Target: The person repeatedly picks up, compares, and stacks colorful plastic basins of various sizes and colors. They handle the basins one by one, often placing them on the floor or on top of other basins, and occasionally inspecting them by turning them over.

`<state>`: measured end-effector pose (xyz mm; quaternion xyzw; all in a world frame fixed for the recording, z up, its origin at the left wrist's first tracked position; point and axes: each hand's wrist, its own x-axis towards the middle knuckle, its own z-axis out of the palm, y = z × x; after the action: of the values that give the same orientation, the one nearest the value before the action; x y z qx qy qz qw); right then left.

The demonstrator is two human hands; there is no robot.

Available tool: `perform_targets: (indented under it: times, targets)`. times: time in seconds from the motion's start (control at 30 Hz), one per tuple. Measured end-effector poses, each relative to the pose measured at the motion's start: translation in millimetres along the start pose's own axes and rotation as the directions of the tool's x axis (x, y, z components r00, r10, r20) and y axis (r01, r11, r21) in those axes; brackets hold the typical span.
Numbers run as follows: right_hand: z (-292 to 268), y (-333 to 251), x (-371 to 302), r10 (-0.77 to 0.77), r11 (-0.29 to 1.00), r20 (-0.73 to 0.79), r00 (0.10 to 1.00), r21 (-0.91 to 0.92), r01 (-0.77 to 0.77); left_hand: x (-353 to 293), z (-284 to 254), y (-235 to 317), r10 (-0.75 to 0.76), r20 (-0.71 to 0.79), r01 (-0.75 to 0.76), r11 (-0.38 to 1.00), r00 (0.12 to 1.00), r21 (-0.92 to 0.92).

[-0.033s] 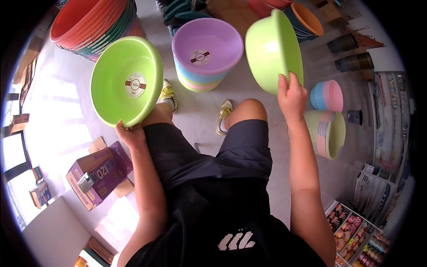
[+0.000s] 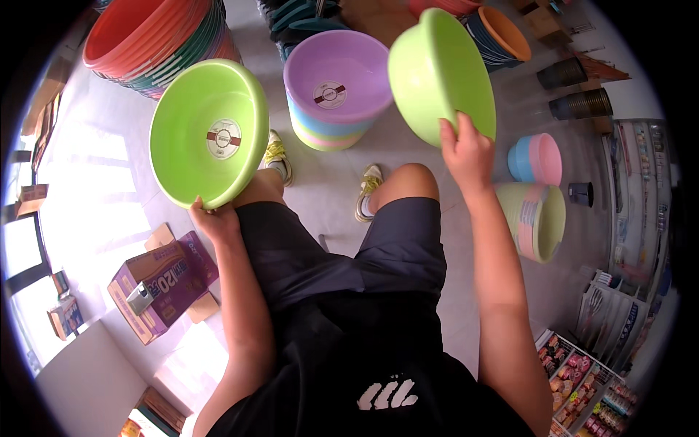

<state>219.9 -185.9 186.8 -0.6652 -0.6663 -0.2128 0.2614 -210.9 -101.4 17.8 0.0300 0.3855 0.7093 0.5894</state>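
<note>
A: Hands?
B: Left hand (image 2: 213, 218) fingers curled under the rim of a round, glossy plastic green basin (image 2: 207, 135), tilted above the left knee. Right hand (image 2: 466, 149) fingers pinch the rim of a second basin (image 2: 437, 73), held high.
A: Beyond?
B: Purple basin stack (image 2: 336, 91) on the floor (image 2: 328, 189); red stack (image 2: 156, 40) farther left.

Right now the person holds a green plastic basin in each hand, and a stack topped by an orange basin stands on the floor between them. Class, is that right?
Not quite. The head view shows the stack between them topped by a purple basin, not an orange one. The rest holds: the left hand grips one green basin and the right hand grips the other green basin.
</note>
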Motion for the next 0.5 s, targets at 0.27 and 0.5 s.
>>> perform_targets:
  times: [0.27,0.5]
  targets:
    - [140,-41,22,-0.388,0.914,0.298,0.872,-0.002,0.407,-1,6,0,-0.004,-0.03,0.002,0.999,1.0,-0.042]
    - [184,-58,33,-0.283,0.948,0.459,0.842,0.003,0.317,10,-2,6,-0.002,-0.021,0.001,0.999,1.0,-0.043]
